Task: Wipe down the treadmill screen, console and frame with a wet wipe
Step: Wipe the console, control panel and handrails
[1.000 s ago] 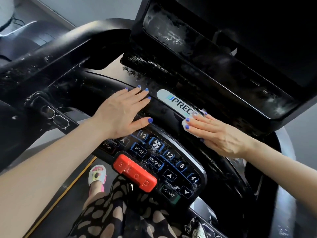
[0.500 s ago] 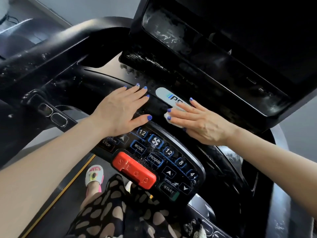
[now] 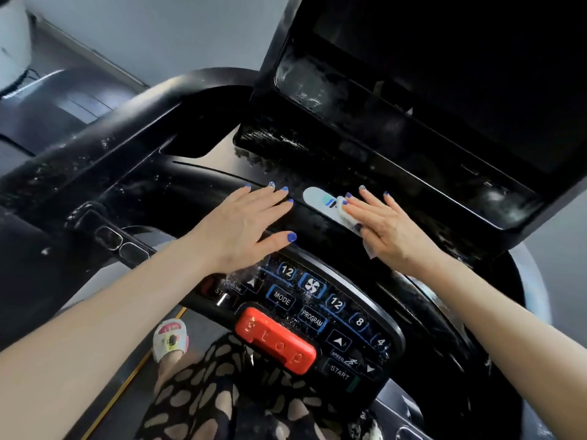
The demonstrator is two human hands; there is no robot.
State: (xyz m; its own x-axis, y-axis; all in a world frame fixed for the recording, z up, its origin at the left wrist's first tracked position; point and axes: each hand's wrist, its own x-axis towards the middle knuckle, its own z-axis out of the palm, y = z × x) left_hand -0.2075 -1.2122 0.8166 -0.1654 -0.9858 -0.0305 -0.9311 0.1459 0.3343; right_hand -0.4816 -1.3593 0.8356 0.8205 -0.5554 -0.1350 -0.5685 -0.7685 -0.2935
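The black treadmill console [image 3: 320,300] fills the view, with lit buttons and a red stop bar [image 3: 275,339]. Above it tilts the dark screen [image 3: 444,90], streaked wet along its lower left. My left hand [image 3: 241,227] lies flat with straight fingers on the console's upper ledge. My right hand [image 3: 384,227] presses a white wet wipe [image 3: 344,211] flat onto the silver logo plate [image 3: 317,198], covering most of the lettering. Most of the wipe is hidden under my palm; a corner shows below my hand.
A curved black frame rail [image 3: 104,147] with water droplets runs up the left side. Grip sensors [image 3: 122,244] sit on the left handlebar. My foot in a white sandal [image 3: 170,339] stands on the belt below. A grey wall lies behind.
My right hand has slid the wipe leftward along the logo plate, covering more of the lettering. My left hand has stayed flat in place.
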